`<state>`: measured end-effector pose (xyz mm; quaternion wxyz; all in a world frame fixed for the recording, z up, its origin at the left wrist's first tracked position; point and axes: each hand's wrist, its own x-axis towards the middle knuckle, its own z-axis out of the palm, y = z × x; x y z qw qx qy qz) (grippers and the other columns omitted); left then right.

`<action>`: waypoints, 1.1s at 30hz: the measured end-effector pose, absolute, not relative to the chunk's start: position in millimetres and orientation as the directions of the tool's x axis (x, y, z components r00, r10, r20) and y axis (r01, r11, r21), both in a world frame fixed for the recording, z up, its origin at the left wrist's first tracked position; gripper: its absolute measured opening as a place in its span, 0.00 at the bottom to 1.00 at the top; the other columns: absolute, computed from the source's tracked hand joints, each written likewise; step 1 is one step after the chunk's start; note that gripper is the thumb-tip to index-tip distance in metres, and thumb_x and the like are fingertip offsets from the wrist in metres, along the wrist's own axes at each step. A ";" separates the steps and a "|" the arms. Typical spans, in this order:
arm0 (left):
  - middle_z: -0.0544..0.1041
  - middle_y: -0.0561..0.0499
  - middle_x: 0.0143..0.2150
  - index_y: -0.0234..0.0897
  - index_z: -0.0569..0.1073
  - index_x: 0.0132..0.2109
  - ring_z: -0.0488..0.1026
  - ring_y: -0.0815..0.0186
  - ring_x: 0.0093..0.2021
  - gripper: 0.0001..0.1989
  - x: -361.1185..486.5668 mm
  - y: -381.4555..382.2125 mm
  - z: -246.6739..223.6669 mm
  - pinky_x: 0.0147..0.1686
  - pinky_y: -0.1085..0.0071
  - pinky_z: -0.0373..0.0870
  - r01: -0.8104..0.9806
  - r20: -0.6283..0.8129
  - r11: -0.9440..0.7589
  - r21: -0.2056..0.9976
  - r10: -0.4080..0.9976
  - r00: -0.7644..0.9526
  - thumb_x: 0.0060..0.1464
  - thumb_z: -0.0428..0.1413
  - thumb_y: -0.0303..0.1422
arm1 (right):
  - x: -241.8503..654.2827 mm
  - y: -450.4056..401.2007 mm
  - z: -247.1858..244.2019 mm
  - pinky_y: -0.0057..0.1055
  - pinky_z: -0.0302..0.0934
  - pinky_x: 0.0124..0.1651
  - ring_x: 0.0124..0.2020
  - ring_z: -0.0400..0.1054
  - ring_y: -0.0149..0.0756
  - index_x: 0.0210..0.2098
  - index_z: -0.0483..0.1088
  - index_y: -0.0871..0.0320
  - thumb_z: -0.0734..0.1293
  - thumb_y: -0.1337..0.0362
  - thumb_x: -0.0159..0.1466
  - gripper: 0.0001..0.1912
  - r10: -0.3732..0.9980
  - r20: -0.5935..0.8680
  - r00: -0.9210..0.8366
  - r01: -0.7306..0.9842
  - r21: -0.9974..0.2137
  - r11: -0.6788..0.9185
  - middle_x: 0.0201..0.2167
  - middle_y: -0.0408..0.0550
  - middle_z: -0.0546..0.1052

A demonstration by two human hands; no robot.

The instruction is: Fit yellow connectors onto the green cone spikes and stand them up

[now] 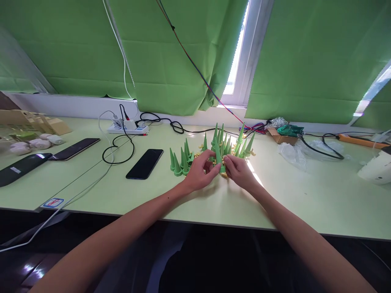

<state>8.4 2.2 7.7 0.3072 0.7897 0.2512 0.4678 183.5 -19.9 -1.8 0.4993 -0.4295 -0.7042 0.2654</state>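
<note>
My left hand [202, 171] is closed around a green plastic cone [218, 154], which stands point up between my two hands. On its right side, my right hand [239, 171] pinches at the cone's lower part; whatever small piece lies between those fingertips is hidden. Several more green cones [177, 166] stand upright on the table just left of my left hand. Behind my hands is another cluster of green cones [241, 136], some tilted, with small yellowish pieces [252, 153] among them.
A black phone [144, 164] lies left of the cones, with cables and a white power strip [128, 128] behind it. More phones [76, 149] lie farther left. At right are a clear plastic bag [292, 156], a small cardboard box [281, 136] and a white device [377, 167].
</note>
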 end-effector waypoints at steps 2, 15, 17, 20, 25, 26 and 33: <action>0.61 0.59 0.23 0.36 0.63 0.44 0.60 0.74 0.20 0.12 8.5 2.8 6.7 0.21 0.75 0.60 0.104 0.584 -0.683 0.723 0.684 0.438 0.59 0.55 0.39 | 183.8 -19.4 -2.3 0.29 0.48 0.22 0.19 0.51 0.28 0.23 0.53 0.54 0.57 0.47 0.71 0.24 0.872 0.472 -0.129 0.337 -0.806 0.487 0.16 0.37 0.56; 0.60 0.61 0.21 0.37 0.63 0.44 0.60 0.74 0.20 0.13 8.5 5.4 4.5 0.21 0.76 0.59 0.098 0.582 -0.683 0.724 0.681 0.445 0.59 0.56 0.40 | 185.3 -17.1 -5.1 0.29 0.47 0.21 0.18 0.51 0.28 0.23 0.53 0.54 0.57 0.44 0.70 0.26 0.877 0.465 -0.124 0.321 -0.817 0.479 0.16 0.37 0.55; 0.60 0.61 0.21 0.38 0.63 0.44 0.60 0.74 0.19 0.13 8.5 6.1 3.4 0.21 0.75 0.59 0.095 0.580 -0.680 0.727 0.682 0.446 0.59 0.56 0.40 | 185.3 -16.8 -5.4 0.29 0.46 0.21 0.18 0.51 0.28 0.23 0.53 0.54 0.57 0.44 0.69 0.26 0.877 0.463 -0.127 0.319 -0.818 0.478 0.16 0.37 0.55; 0.61 0.61 0.21 0.38 0.62 0.44 0.61 0.74 0.19 0.13 8.5 6.8 2.6 0.21 0.75 0.59 0.085 0.585 -0.683 0.725 0.677 0.447 0.59 0.56 0.39 | 185.4 -16.8 -5.7 0.29 0.46 0.20 0.18 0.50 0.28 0.23 0.53 0.54 0.57 0.44 0.69 0.25 0.878 0.461 -0.129 0.321 -0.818 0.477 0.16 0.37 0.55; 0.60 0.61 0.21 0.38 0.62 0.44 0.61 0.73 0.20 0.13 8.1 6.1 5.3 0.21 0.75 0.59 0.100 0.572 -0.676 0.730 0.685 0.452 0.58 0.56 0.39 | 185.3 -17.9 -3.7 0.29 0.46 0.21 0.18 0.51 0.29 0.23 0.52 0.54 0.57 0.45 0.70 0.25 0.875 0.466 -0.131 0.336 -0.810 0.481 0.16 0.37 0.56; 0.60 0.61 0.21 0.38 0.62 0.44 0.61 0.73 0.20 0.14 8.0 6.0 5.8 0.21 0.75 0.59 0.103 0.571 -0.676 0.730 0.685 0.451 0.58 0.56 0.39 | 185.3 -18.1 -3.3 0.29 0.46 0.21 0.18 0.51 0.29 0.23 0.52 0.54 0.57 0.45 0.70 0.25 0.875 0.466 -0.133 0.340 -0.808 0.481 0.16 0.38 0.56; 0.62 0.59 0.27 0.38 0.63 0.44 0.61 0.76 0.21 0.13 8.2 7.1 4.1 0.20 0.78 0.59 0.084 0.626 -0.726 0.682 0.639 0.447 0.58 0.57 0.38 | 185.1 -18.2 -2.2 0.29 0.47 0.21 0.18 0.51 0.28 0.22 0.53 0.54 0.56 0.44 0.70 0.26 0.872 0.474 -0.124 0.355 -0.800 0.485 0.15 0.38 0.56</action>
